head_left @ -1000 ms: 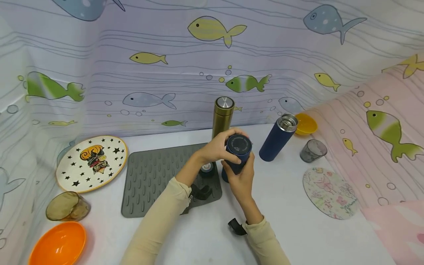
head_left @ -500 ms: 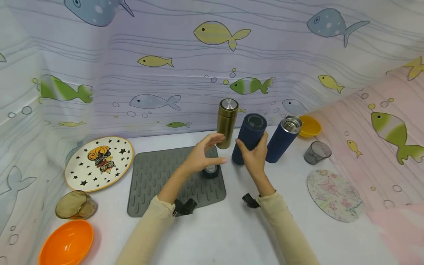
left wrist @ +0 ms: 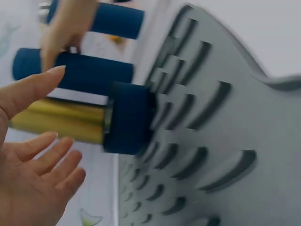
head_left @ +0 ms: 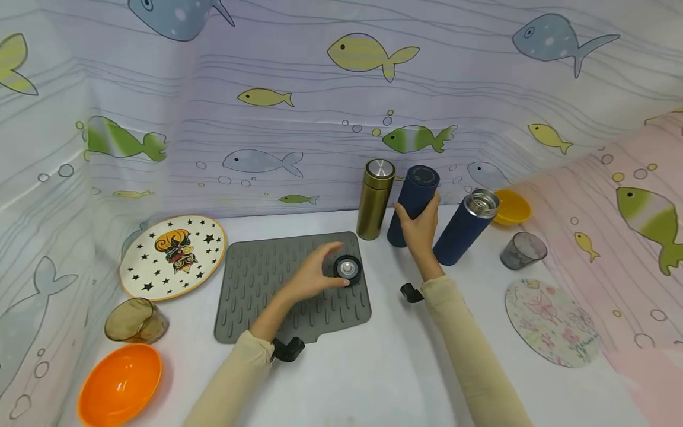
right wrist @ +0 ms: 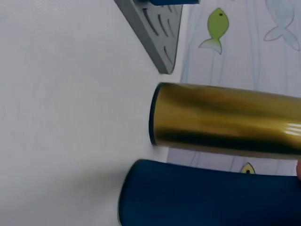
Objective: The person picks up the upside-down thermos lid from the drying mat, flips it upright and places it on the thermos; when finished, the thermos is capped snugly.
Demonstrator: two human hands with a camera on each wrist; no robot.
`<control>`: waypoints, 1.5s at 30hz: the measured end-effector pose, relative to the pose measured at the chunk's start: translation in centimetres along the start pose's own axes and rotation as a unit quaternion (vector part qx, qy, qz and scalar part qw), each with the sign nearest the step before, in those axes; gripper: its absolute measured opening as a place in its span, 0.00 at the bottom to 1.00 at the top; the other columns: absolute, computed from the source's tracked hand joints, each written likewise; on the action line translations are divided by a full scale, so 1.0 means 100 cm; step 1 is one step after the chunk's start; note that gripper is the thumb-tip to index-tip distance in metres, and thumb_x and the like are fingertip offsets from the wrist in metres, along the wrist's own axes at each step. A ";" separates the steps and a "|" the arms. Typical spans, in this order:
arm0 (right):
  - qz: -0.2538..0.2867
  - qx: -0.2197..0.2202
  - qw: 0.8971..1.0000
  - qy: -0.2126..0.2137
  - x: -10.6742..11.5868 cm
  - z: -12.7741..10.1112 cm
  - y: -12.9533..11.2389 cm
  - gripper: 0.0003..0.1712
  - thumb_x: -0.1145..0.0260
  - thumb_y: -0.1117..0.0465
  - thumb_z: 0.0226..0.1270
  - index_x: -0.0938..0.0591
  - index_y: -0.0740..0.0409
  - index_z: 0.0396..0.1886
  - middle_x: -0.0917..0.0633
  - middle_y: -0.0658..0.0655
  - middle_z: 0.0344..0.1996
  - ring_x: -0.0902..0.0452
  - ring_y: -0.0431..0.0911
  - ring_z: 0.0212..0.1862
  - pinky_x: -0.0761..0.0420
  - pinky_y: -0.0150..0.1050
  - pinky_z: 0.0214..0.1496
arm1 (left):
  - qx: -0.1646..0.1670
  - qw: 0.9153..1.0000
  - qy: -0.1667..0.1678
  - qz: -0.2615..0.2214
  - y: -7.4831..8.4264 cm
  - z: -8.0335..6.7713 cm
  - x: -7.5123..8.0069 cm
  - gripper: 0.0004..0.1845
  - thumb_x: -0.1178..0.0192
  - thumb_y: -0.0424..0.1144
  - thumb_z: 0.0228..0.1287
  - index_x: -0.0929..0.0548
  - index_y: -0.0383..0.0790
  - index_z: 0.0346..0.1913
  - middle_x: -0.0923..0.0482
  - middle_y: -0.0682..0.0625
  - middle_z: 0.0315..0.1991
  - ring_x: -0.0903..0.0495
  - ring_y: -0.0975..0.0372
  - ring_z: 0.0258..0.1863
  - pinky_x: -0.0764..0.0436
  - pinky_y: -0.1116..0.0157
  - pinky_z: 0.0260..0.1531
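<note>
My left hand reaches over the grey ridged mat, thumb and fingers spread on either side of a round dark lid. That lid lies with its inner side up, and the left wrist view shows a gap between it and the fingers. At the back, my right hand grips a capped navy thermos flask standing upright. A gold thermos flask is just left of it. To its right stands a second navy thermos flask, uncapped, its steel mouth showing.
On the left are a star-patterned oval plate, an amber glass and an orange bowl. A yellow bowl, a grey glass and a floral round mat lie on the right. Fish-print curtain hangs behind.
My left hand has left the capped navy thermos flask and moved down-left to the lid. The right hand has shifted that flask back, beside the gold one.
</note>
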State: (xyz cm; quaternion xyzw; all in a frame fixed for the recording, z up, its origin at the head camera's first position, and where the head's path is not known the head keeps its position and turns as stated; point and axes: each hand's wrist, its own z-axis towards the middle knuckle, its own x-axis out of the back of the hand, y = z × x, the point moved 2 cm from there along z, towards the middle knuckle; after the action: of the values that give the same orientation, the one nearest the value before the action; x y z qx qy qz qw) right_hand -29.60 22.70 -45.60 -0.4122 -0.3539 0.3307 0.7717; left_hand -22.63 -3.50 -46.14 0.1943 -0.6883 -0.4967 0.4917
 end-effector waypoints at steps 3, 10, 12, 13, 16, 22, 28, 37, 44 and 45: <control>-0.018 -0.027 0.999 -0.007 0.008 -0.007 -0.004 0.57 0.25 0.50 0.59 0.50 0.59 0.77 0.35 0.65 0.70 0.37 0.56 0.71 0.36 0.49 0.74 | 0.015 0.998 -0.010 0.067 -0.008 0.010 -0.009 0.52 0.22 0.42 0.50 0.40 0.36 0.75 0.39 0.38 0.73 0.41 0.45 0.74 0.39 0.44 0.71; -0.001 -0.057 0.996 -0.068 0.027 -0.066 -0.028 0.51 0.27 0.55 0.63 0.47 0.66 0.76 0.40 0.68 0.73 0.41 0.60 0.74 0.37 0.55 0.74 | -0.010 0.987 0.029 0.155 -0.022 0.016 -0.026 0.43 0.21 0.38 0.47 0.31 0.29 0.66 0.28 0.37 0.62 0.28 0.47 0.64 0.28 0.49 0.64; 0.011 -0.085 0.988 -0.126 0.028 -0.085 -0.031 0.47 0.28 0.55 0.65 0.42 0.64 0.75 0.35 0.69 0.71 0.35 0.61 0.71 0.31 0.56 0.70 | -0.021 0.989 0.048 0.140 -0.020 0.012 -0.025 0.41 0.21 0.35 0.46 0.29 0.30 0.64 0.27 0.39 0.60 0.27 0.48 0.62 0.27 0.50 0.63; 0.022 -0.107 0.981 -0.160 0.027 -0.095 -0.031 0.45 0.29 0.55 0.65 0.41 0.63 0.74 0.33 0.69 0.70 0.33 0.61 0.70 0.29 0.56 0.68 | -0.027 0.989 0.054 0.134 -0.017 0.009 -0.023 0.41 0.21 0.34 0.45 0.29 0.30 0.63 0.27 0.40 0.59 0.26 0.49 0.61 0.27 0.51 0.63; 0.069 -0.186 0.946 -0.258 0.024 -0.118 -0.033 0.39 0.32 0.52 0.69 0.36 0.59 0.73 0.27 0.68 0.66 0.26 0.59 0.65 0.24 0.54 0.64 | -0.053 0.989 0.064 0.124 -0.002 -0.006 -0.019 0.40 0.21 0.33 0.45 0.28 0.33 0.63 0.27 0.42 0.59 0.26 0.50 0.61 0.26 0.51 0.62; 0.218 -0.276 0.849 -0.393 0.020 -0.143 -0.043 0.33 0.41 0.54 0.76 0.34 0.70 0.71 0.20 0.66 0.58 0.16 0.49 0.54 0.20 0.43 0.60 | -0.115 0.983 0.068 0.130 0.031 -0.041 -0.016 0.38 0.22 0.32 0.46 0.27 0.36 0.63 0.26 0.44 0.59 0.24 0.53 0.59 0.22 0.51 0.58; 0.318 -0.291 0.791 -0.434 0.024 -0.153 -0.055 0.29 0.42 0.58 0.77 0.30 0.82 0.62 0.15 0.56 0.50 0.14 0.44 0.47 0.17 0.41 0.55 | -0.117 0.987 0.050 0.102 0.041 -0.059 -0.020 0.38 0.22 0.32 0.46 0.27 0.37 0.63 0.27 0.47 0.59 0.26 0.55 0.60 0.24 0.51 0.59; 0.233 -0.208 0.878 -0.362 0.035 -0.158 -0.063 0.26 0.33 0.66 0.67 0.25 0.76 0.61 0.14 0.65 0.50 0.13 0.43 0.46 0.15 0.36 0.49 | -0.076 0.997 0.020 -0.010 0.036 -0.065 -0.011 0.44 0.24 0.45 0.53 0.33 0.45 0.72 0.34 0.48 0.69 0.34 0.52 0.70 0.32 0.43 0.66; -0.022 0.287 0.928 -0.237 0.045 -0.163 -0.081 0.26 0.29 0.69 0.62 0.23 0.72 0.60 0.17 0.69 0.55 0.17 0.59 0.55 0.18 0.42 0.56 | -0.052 0.994 -0.002 -0.099 0.032 -0.067 0.005 0.38 0.30 0.40 0.61 0.33 0.41 0.72 0.34 0.44 0.72 0.38 0.48 0.73 0.40 0.47 0.73; -0.049 0.338 0.914 -0.221 0.046 -0.163 -0.082 0.24 0.31 0.67 0.66 0.23 0.72 0.60 0.18 0.69 0.56 0.18 0.59 0.55 0.18 0.43 0.57 | -0.054 0.994 -0.007 -0.099 0.032 -0.067 0.006 0.38 0.29 0.40 0.60 0.33 0.41 0.72 0.34 0.44 0.72 0.38 0.48 0.74 0.40 0.47 0.73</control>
State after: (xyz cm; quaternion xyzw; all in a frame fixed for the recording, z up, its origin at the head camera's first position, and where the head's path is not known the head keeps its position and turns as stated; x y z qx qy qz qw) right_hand -12.04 16.21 -43.87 -0.0257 -0.4024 0.4745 0.7825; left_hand -16.33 -5.88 -42.96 0.2316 -0.6413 -0.5807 0.4449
